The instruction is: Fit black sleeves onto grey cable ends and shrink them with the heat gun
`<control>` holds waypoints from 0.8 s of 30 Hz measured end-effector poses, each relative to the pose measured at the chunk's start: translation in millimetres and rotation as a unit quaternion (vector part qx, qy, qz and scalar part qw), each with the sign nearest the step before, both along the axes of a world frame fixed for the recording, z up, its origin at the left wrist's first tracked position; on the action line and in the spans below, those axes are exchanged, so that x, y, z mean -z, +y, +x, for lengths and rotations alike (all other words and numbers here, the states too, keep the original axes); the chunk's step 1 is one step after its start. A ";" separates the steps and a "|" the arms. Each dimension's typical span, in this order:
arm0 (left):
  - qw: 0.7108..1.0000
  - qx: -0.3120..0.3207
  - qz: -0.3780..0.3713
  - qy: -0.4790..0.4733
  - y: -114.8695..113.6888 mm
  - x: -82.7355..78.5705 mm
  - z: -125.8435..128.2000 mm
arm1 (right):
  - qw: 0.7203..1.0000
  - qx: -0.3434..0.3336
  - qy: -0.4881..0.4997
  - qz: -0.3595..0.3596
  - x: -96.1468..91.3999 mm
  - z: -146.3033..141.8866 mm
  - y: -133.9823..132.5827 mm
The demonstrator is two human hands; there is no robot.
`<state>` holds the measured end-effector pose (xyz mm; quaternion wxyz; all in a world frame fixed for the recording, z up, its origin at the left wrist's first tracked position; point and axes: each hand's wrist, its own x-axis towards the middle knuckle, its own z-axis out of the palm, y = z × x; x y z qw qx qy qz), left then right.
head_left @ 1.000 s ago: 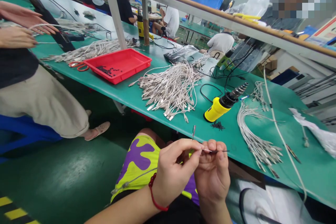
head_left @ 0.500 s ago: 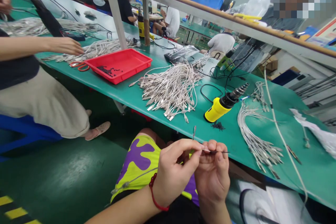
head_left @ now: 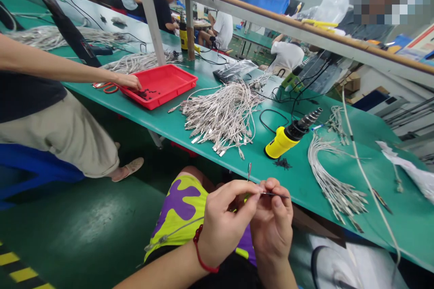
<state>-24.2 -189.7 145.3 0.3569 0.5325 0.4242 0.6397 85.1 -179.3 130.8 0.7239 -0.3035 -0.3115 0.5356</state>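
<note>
My left hand (head_left: pixel 228 221), with a red beaded band at the wrist, is closed in a pinch on the end of a grey cable (head_left: pixel 185 225). The cable's other part trails across my lap. Loose thin wires (head_left: pixel 249 170) stick up behind the left fingers. Just to the right, my right hand (head_left: pixel 274 223) is turned palm toward me with curled fingers. A thin black tube (head_left: pixel 278 195) lies between its thumb and fingers, in line with the left fingertips. How far the wire sits inside the tube is too small to tell.
Ahead on the green table (head_left: pixel 217 167) lie a heap of white cables (head_left: pixel 220 117), a yellow heat gun (head_left: pixel 283 140), small black tubes (head_left: pixel 282 163) and another cable bundle (head_left: pixel 330 180). A co-worker's hand (head_left: pixel 130 82) is in a red tray (head_left: pixel 169 86), near scissors (head_left: pixel 110 87).
My right hand has shifted slightly left toward the left hand, and less of the black tube sticks out past its fingers. The co-worker's hand has moved right, from the cables into the red tray.
</note>
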 end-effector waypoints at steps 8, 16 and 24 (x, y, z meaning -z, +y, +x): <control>0.997 0.066 0.015 0.024 -4.1 -1.7 -7.5 | 0.997 0.043 -0.064 0.031 4.8 0.1 0.8; 0.992 0.099 -0.058 -0.057 -6.9 -1.8 -2.1 | 0.992 0.029 -0.116 0.037 6.1 2.9 0.5; 0.993 0.090 -0.066 -0.049 -11.4 -1.9 -1.4 | 0.993 0.013 -0.118 0.020 3.9 1.3 -2.8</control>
